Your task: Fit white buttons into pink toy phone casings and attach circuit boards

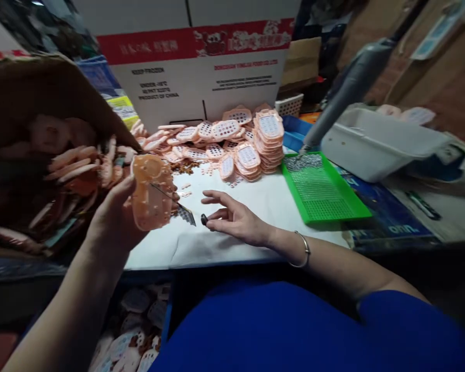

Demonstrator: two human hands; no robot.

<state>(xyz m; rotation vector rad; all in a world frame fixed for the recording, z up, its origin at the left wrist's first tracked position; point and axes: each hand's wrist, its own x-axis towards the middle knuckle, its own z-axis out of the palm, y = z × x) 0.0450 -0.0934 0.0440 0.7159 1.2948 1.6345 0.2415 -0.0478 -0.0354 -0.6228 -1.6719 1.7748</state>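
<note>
My left hand (114,214) grips an orange-pink plastic shell (153,194), tilted up at the left of the white work surface (213,248). A thin dark piece with a dotted, pointed end (186,214) shows in front of the shell's right side; whether it is attached, I cannot tell. To the right, my right hand (238,219) pinches a small black round part (204,219) between thumb and finger, apart from the shell. Behind the hands lie many pale pink plastic covers with rows of holes (225,129), some of them in a stack (270,137).
An open cardboard box (101,98) with more shells stands at the left. A green tray (337,206) holds tiny metallic pieces (304,163); a grey lamp arm (344,88) rises over it. Further right is a white bin (383,134). A printed white carton (201,82) stands behind.
</note>
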